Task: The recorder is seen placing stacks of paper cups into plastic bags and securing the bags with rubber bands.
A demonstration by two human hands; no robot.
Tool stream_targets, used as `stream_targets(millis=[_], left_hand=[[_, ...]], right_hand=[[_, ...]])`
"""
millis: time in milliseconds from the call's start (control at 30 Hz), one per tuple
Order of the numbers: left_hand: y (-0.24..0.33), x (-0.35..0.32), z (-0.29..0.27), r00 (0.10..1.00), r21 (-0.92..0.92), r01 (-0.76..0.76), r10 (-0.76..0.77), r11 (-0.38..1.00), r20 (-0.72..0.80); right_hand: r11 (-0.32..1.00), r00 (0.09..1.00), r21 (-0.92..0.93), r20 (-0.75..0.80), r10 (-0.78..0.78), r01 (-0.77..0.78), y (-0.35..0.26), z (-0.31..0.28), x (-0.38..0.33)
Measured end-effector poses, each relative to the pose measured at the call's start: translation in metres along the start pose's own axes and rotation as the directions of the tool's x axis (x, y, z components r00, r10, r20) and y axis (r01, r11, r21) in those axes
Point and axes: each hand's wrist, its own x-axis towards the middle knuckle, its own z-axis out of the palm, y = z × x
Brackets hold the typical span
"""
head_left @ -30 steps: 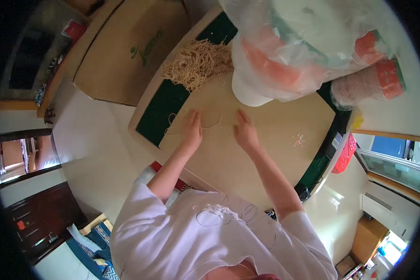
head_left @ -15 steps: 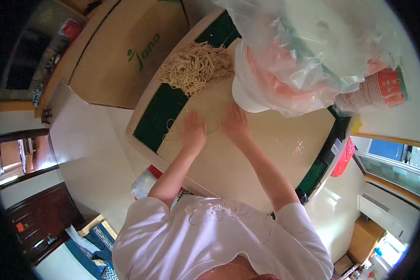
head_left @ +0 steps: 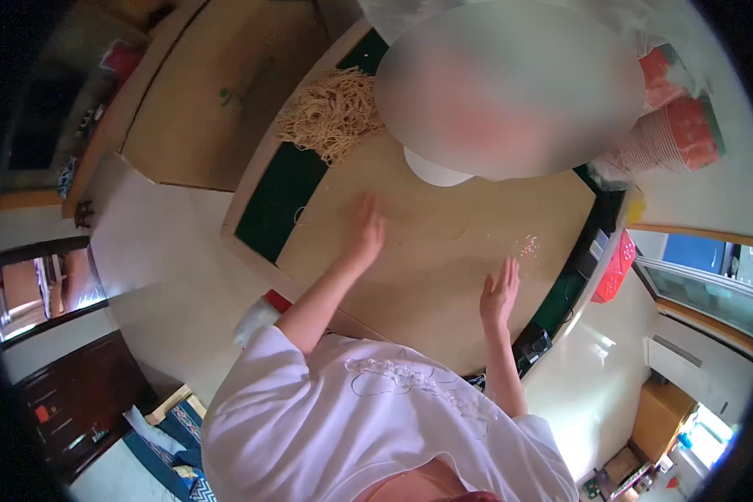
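Note:
My left hand (head_left: 364,230) rests flat on a tan board (head_left: 427,268) that covers a green table top (head_left: 278,199); it holds nothing. My right hand (head_left: 500,293) hovers over the board's near right part with fingers spread and empty. A pile of thin tan strands (head_left: 330,113) lies at the board's far left corner, beyond my left hand. A white cup base (head_left: 433,170) stands on the board beyond both hands, under a large blurred patch. Small pale specks (head_left: 527,245) lie on the board just above my right hand.
Stacked orange-red cups (head_left: 673,138) in clear plastic sit at the far right. A big cardboard box (head_left: 217,100) stands left of the table. A red basket-like thing (head_left: 615,268) hangs at the table's right edge. Pale floor surrounds the table.
My right hand has moved away from the left one, to the right and toward my body. My left hand has stayed on the board, shifting only a little.

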Motion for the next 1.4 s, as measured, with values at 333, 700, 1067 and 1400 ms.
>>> stream_targets(millis=[333, 700, 1067, 1400], left_hand=[[-0.081, -0.07, -0.122, 0.942, 0.433, -0.102, -0.053, 0.896, 0.331], [-0.028, -0.059, -0.066, 0.894, 0.106, -0.249, 0.187, 0.963, 0.407], [-0.012, 0.002, -0.051, 0.937, 0.114, -0.174, 0.129, 0.978, 0.326], [0.121, 0.0, 0.041, 0.758, -0.226, -0.412, 0.47, 0.883, 0.452]], right_hand=[[0.737, 0.702, 0.354, 0.248, -0.668, 0.576, -0.23, 0.092, 0.069], [0.815, 0.738, -0.032, 0.444, -0.507, 0.579, -0.183, 0.1, 0.088], [0.998, 0.998, 0.062, 0.068, 0.002, -0.007, 0.04, -0.005, 0.007], [0.997, 0.995, 0.015, -0.068, -0.069, 0.07, 0.125, -0.003, 0.039]])
